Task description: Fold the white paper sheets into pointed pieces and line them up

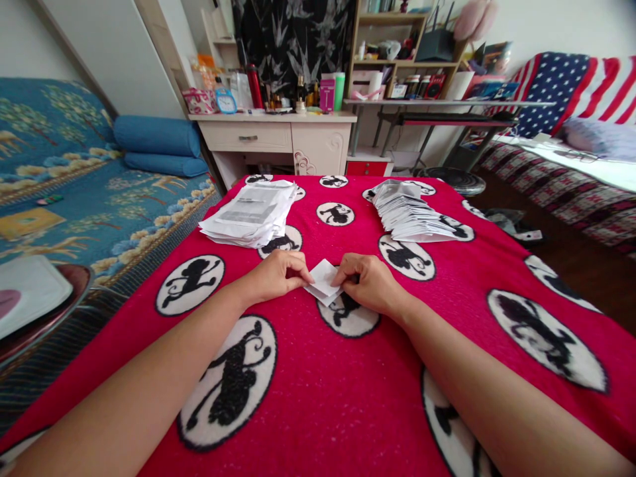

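Observation:
Between my two hands, a small piece of folded white paper (325, 277) lies low over the red cloth, its layers slightly apart. My left hand (282, 273) pinches its left corner between thumb and fingers. On the opposite side, my right hand (365, 279) grips the right corner, fingers curled. Beyond my left hand sits a stack of loose printed sheets (256, 211), its edges uneven. Past my right hand, a fanned-out pile of folded papers (411, 212) rests on the cloth.
A red cloth with monkey ovals (308, 397) covers the table. A blue sofa (64, 159) stands at left, beside a round stool with a white item (30, 291). Behind are a white desk (248, 136) with bottles and a shelf (392, 63). A bed (571, 185) is at right.

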Available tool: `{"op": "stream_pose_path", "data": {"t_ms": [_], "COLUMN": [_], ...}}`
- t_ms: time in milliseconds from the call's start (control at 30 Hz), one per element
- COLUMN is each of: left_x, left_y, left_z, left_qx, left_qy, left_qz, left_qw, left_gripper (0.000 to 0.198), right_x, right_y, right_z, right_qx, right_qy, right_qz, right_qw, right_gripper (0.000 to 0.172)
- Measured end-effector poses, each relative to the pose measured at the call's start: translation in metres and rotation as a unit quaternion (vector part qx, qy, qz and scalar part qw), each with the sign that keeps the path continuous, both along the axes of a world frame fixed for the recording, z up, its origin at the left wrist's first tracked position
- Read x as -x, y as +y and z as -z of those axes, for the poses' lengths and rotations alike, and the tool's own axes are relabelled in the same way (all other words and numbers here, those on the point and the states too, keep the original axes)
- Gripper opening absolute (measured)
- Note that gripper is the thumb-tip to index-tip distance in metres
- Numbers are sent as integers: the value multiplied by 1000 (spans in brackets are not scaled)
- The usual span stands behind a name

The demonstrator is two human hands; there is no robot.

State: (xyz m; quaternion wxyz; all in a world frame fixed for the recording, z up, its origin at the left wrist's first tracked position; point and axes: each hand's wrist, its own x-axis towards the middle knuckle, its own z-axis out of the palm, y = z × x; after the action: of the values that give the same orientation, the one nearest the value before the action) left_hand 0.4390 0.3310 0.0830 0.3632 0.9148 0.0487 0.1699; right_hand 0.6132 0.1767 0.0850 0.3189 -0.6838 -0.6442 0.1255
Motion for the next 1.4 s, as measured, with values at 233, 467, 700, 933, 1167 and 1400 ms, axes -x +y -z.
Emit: {"op": "stream_pose_path", "data": {"t_ms": [233, 467, 700, 933, 1167, 1400], "left_x": [0, 1, 4, 3, -7, -3], "left_y": [1, 3, 7, -8, -18, -20], "left_z": [-2, -2, -6, -11, 5, -3], "left_qx": [-15, -17, -28, -43, -102, -114], "left_qy": [12, 32, 55, 43, 51, 80], "left_qz": [11, 15, 20, -20, -149, -126], "left_qw": [1000, 999, 998, 998, 982, 982], "left_gripper": [18, 22, 24, 20, 36, 30], "right_x": [2, 5, 8, 14, 9, 2], "right_y": [-4, -5, -4, 0, 5, 3], "right_z": [-7, -11, -13, -12, -3, -15], "right_qx": [15, 26, 34, 44, 56, 116], "right_qy": [-19, -26, -43, -57, -33, -89], "right_qz": [-25, -18, 3, 47, 73, 140], "right_qw": [999, 999, 998, 996, 995, 979], "right_gripper": [29, 25, 24, 17, 9, 26]}}
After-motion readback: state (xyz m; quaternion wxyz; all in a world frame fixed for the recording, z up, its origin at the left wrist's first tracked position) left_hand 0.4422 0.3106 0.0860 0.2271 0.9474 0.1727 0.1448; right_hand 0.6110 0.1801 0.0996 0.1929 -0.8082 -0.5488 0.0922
